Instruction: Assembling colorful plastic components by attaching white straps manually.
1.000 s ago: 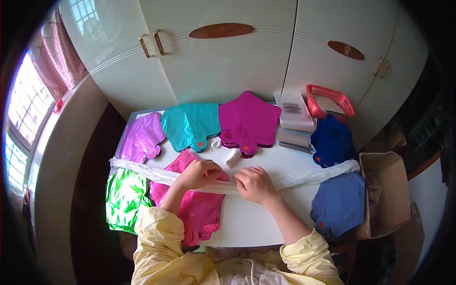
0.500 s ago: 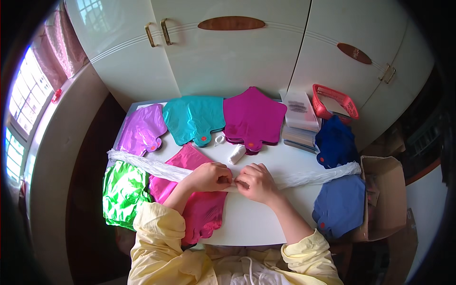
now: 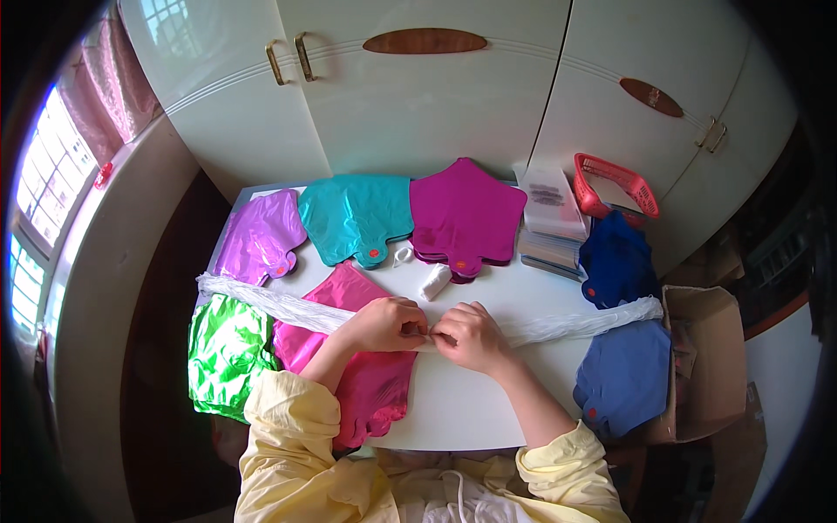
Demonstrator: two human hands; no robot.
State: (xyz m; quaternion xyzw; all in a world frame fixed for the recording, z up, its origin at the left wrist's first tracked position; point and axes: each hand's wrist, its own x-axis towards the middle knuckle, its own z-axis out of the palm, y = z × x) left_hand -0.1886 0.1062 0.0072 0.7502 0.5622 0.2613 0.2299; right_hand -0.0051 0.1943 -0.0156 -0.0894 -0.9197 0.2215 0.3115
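Strands, thin and white, are gathered into one long loose bundle (image 3: 580,323) that lies crosswise on the white table (image 3: 488,401). Its long axis runs left to right before the person, bowed so that the middle sags toward the yellow sleeves (image 3: 292,414). The left end points to the window side, between the flat lilac foil piece (image 3: 260,234) and the crinkled bright green foil piece (image 3: 228,353); the right end points at the open brown cardboard box (image 3: 717,327), along the far edge of the flat grey-blue foil piece (image 3: 623,379). Left of centre the bundle crosses the glossy pink foil piece (image 3: 375,388).

The left hand (image 3: 384,324) and the right hand (image 3: 471,336) meet almost tip to tip at the bundle's middle. Both have their fingers curled into a pinch on its white material; how many strands each grasps is too small to tell. Just beyond the right hand, a small white cylindrical roll (image 3: 434,283) slants away to the right.
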